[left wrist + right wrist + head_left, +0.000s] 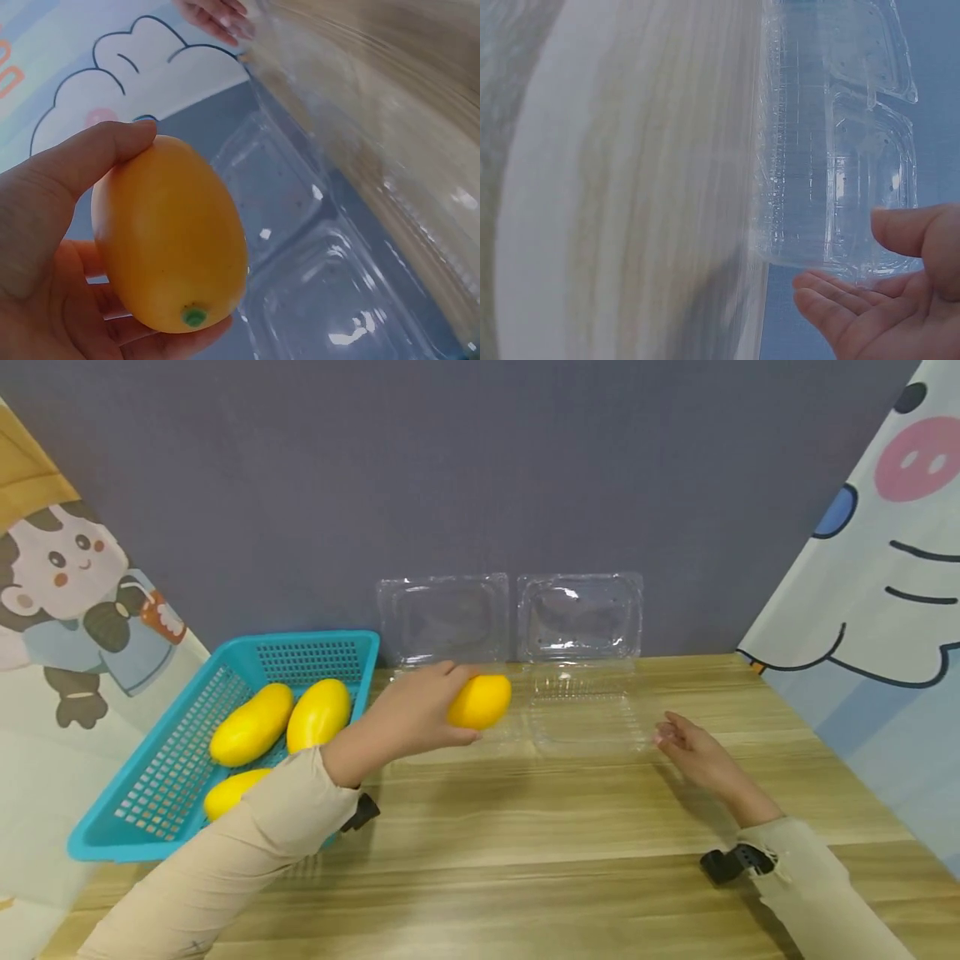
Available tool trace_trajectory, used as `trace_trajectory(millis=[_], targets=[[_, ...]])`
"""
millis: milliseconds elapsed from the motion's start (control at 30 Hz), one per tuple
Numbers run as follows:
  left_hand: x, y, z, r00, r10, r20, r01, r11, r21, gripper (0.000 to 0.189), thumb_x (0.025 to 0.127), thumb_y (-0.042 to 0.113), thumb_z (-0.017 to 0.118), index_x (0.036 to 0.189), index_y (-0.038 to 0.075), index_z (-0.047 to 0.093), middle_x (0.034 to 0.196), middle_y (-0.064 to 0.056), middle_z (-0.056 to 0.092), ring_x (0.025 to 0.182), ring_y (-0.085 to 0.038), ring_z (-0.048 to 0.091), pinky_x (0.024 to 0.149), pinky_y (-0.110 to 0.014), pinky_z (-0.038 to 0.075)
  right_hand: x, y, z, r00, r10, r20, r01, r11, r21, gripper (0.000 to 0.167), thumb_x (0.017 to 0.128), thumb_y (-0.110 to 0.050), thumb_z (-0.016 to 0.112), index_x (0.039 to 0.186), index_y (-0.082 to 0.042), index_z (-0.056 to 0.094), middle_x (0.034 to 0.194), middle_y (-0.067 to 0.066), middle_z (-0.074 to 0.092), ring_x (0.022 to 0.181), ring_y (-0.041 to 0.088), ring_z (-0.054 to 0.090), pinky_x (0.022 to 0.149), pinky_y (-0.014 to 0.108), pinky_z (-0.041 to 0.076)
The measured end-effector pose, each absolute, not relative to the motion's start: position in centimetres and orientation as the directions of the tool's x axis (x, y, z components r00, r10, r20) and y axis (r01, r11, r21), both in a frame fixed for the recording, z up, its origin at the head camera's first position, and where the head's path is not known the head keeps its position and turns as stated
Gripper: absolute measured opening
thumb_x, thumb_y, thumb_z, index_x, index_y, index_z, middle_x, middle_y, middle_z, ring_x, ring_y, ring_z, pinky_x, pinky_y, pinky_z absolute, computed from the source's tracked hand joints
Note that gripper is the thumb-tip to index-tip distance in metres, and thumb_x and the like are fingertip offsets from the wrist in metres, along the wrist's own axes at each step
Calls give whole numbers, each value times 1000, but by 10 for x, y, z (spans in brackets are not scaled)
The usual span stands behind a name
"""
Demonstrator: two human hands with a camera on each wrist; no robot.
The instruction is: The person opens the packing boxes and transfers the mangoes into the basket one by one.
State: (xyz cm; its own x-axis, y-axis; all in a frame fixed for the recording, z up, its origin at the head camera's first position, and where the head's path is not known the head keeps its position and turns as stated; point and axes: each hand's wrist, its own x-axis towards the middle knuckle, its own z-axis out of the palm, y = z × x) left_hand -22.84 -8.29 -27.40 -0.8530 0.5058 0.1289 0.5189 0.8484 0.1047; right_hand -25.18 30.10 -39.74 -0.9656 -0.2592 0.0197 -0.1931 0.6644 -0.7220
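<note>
My left hand [408, 714] grips a yellow mango [482, 702] above the left clear plastic box. In the left wrist view its green stem end [193, 316] shows, with the thumb on one side and fingers around the other. Two clear boxes stand side by side with lids raised against the grey backdrop: the left lid [450, 618] and the right lid [581, 614]. The left base is partly hidden by the hand and mango. My right hand [697, 756] is beside the right box's base [588, 722], fingers relaxed and holding nothing; whether they touch its edge, I cannot tell.
At the left, a teal perforated basket [225, 664] holds more mangoes [251, 725], partly covered by my left sleeve. A wood-grain table [525, 877] lies beneath everything. A grey backdrop [487, 468] rises behind, with cartoon-printed sheets [855, 593] at both sides.
</note>
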Motion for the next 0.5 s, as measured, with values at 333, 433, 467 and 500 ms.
trace_trajectory(millis=[333,433,467,500], targets=[[-219,-120,-279,-878,456,144,475,865,160,75,75,44,76,136,10,47,131,-10,55,105,-27,59,80,-44,52,-250,302,-397,-963,-268,18,-199,666,-719,61,102,-17,37,139,23,9,135,43,31,124,54,35,98,57,36],[-217,-128,-279,-886,445,134,463,868,180,76,76,43,75,137,10,46,133,-12,53,107,-28,58,82,-46,51,-251,301,-396,-963,-270,13,-197,670,-715,61,103,-18,37,139,22,9,136,43,30,124,54,35,98,58,36],[-216,-130,-278,-888,441,130,459,870,183,76,76,44,75,138,10,46,134,-12,52,107,-29,58,82,-46,51,-251,301,-396,-962,-271,11,-197,671,-715,61,103,-17,37,139,22,9,136,43,30,124,54,35,98,58,36],[-215,-132,-278,-890,438,130,456,871,182,76,76,43,75,138,9,46,134,-12,52,106,-29,59,82,-46,50,-252,301,-395,-963,-269,10,-196,674,-713,61,103,-18,37,139,22,8,136,43,30,125,54,35,99,58,35]])
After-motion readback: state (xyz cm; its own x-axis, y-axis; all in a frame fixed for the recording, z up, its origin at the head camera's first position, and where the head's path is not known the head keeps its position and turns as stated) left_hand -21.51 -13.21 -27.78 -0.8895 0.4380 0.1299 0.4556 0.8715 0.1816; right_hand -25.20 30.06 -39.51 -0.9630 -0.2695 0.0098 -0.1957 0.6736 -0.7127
